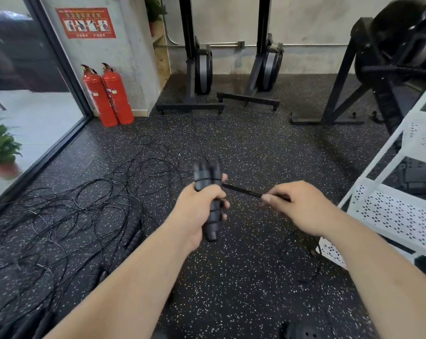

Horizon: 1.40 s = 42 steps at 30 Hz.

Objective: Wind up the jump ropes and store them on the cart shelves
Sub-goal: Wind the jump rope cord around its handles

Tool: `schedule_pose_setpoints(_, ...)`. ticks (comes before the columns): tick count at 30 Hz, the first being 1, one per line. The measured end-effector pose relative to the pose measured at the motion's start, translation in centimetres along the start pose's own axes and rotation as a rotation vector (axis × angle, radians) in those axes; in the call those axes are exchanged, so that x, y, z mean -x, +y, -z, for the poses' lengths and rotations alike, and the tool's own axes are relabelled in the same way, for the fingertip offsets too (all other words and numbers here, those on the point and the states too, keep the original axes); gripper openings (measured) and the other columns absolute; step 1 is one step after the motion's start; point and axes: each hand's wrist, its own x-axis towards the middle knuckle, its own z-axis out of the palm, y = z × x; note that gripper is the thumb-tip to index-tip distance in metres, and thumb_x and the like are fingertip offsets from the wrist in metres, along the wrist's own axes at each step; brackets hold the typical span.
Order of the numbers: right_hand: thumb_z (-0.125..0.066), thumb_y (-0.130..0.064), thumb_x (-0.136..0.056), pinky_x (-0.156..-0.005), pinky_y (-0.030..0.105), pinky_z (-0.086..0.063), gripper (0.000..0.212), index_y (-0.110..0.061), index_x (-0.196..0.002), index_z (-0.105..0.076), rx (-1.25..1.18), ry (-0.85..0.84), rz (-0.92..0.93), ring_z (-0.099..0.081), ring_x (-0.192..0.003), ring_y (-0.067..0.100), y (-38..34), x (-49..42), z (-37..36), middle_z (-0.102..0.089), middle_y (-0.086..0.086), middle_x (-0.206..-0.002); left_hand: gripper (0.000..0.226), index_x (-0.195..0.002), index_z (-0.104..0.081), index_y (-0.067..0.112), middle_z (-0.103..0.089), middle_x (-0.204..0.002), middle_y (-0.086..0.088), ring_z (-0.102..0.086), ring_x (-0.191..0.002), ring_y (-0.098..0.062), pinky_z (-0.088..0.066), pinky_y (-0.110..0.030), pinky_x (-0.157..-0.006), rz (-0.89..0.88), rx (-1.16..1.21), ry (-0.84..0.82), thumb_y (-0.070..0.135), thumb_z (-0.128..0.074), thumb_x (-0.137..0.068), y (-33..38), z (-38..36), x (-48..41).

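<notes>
My left hand [198,211] grips a pair of black jump rope handles [208,178], held upright side by side, with thin cord wound around them near the top. My right hand [297,206] pinches the black rope [241,191], which runs taut from the handles to its fingers. A slack length of rope hangs below my right forearm to the floor. Several more black jump ropes [80,204] lie tangled on the speckled floor to the left, with handles [133,238] among them. The white perforated cart [393,216] stands at the right, its shelf beside my right hand.
Two red fire extinguishers [108,94] stand by a concrete pillar at the back left. Black gym machines [199,77] line the far wall and the right. A glass door and a potted plant [0,148] are on the left. Dark items sit on a cart shelf [417,179].
</notes>
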Motion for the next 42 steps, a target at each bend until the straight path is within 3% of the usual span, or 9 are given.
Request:
schedule_pose_setpoints(5, -0.055, -0.050, -0.106, -0.054, 0.031, -0.041, 0.025, -0.044, -0.091, -0.073, -0.029, 0.065, -0.018, -0.048, -0.050, 0.008, 0.6, 0.0, 0.0, -0.068, -0.002, -0.066, 0.036, -0.129, -0.065, 0.006, -0.065, -0.089, -0.014, -0.064, -0.068, -0.019, -0.054, -0.037, -0.061, -0.008, -0.030, 0.012, -0.002, -0.065, -0.094, -0.4, 0.1, -0.1)
schedule_pose_setpoints(11, -0.059, -0.038, -0.107, -0.048, 0.022, -0.034, 0.026, -0.029, -0.084, -0.069, 0.039, 0.074, 0.039, -0.050, -0.051, 0.005, -0.6, -0.5, -1.8, -0.062, -0.005, -0.061, 0.025, -0.119, -0.067, 0.008, -0.065, -0.079, -0.013, -0.061, -0.059, -0.015, -0.052, -0.032, -0.058, 0.059, -0.145, -0.205, -0.003, -0.063, -0.096, -2.5, -3.2, 1.9)
schedule_pose_setpoints(17, -0.058, -0.043, -0.107, -0.061, 0.037, -0.052, 0.019, -0.037, -0.095, -0.072, -0.019, 0.012, 0.002, -0.057, -0.052, 0.004, 1.1, -0.2, 0.1, -0.069, -0.015, -0.070, 0.036, -0.126, -0.070, 0.016, -0.068, -0.083, -0.007, -0.064, -0.070, -0.017, -0.055, -0.037, -0.063, -0.044, -0.050, 0.042, -0.001, -0.064, -0.095, -0.1, 0.1, -0.7)
schedule_pose_setpoints(20, -0.056, -0.043, -0.107, -0.058, 0.031, -0.048, 0.021, -0.043, -0.095, -0.073, -0.017, 0.063, -0.006, -0.054, -0.051, 0.003, 1.8, 0.0, 0.7, -0.069, -0.016, -0.070, 0.040, -0.132, -0.064, 0.008, -0.066, -0.087, -0.008, -0.065, -0.069, -0.018, -0.055, -0.037, -0.062, -0.061, -0.024, 0.087, -0.001, -0.066, -0.094, 0.1, 1.1, -1.2)
schedule_pose_setpoints(24, -0.054, -0.045, -0.108, -0.049, 0.024, -0.037, 0.022, -0.040, -0.093, -0.069, -0.006, 0.050, 0.033, -0.047, -0.047, 0.005, 0.3, -0.1, -1.0, -0.064, -0.014, -0.063, 0.035, -0.127, -0.062, 0.003, -0.068, -0.081, -0.010, -0.064, -0.068, -0.020, -0.055, -0.036, -0.061, 0.004, -0.084, -0.047, 0.000, -0.068, -0.093, -1.1, -1.0, 0.3)
schedule_pose_setpoints(28, -0.057, -0.042, -0.107, -0.057, 0.036, -0.040, 0.031, -0.032, -0.078, -0.057, 0.045, 0.027, 0.071, -0.056, -0.060, 0.016, -0.1, -0.6, -2.6, -0.062, -0.005, -0.066, 0.023, -0.117, -0.067, 0.004, -0.065, -0.082, -0.014, -0.062, -0.061, -0.016, -0.052, -0.033, -0.057, 0.066, -0.122, -0.166, -0.003, -0.064, -0.095, -2.2, -2.8, 1.5)
schedule_pose_setpoints(32, -0.061, -0.049, -0.104, -0.062, 0.035, -0.045, 0.013, -0.040, -0.099, -0.068, -0.036, -0.036, 0.032, -0.060, -0.066, 0.013, 0.9, -0.3, -1.3, -0.069, -0.007, -0.078, 0.036, -0.124, -0.074, 0.015, -0.080, -0.108, -0.009, -0.064, -0.070, -0.015, -0.053, -0.036, -0.062, -0.022, -0.015, -0.016, -0.002, -0.063, -0.094, -0.4, -0.8, 0.0)
schedule_pose_setpoints(37, -0.055, -0.045, -0.107, -0.057, 0.032, -0.044, 0.013, -0.039, -0.102, -0.066, -0.009, -0.006, 0.050, -0.057, -0.059, 0.010, 0.2, 0.1, -1.4, -0.067, -0.006, -0.074, 0.035, -0.128, -0.068, 0.008, -0.068, -0.090, -0.010, -0.064, -0.066, -0.017, -0.054, -0.036, -0.060, 0.001, 0.027, 0.032, -0.002, -0.064, -0.094, -0.1, -0.3, 0.1)
schedule_pose_setpoints(42, -0.060, -0.037, -0.106, -0.052, 0.021, -0.033, 0.028, -0.037, -0.079, -0.057, 0.098, 0.041, 0.092, -0.056, -0.060, 0.005, -1.4, 0.0, -2.7, -0.062, -0.011, -0.071, 0.025, -0.119, -0.068, 0.003, -0.067, -0.084, -0.011, -0.063, -0.068, -0.019, -0.052, -0.035, -0.061, 0.109, -0.052, -0.168, -0.001, -0.064, -0.094, -2.0, -2.7, 1.9)
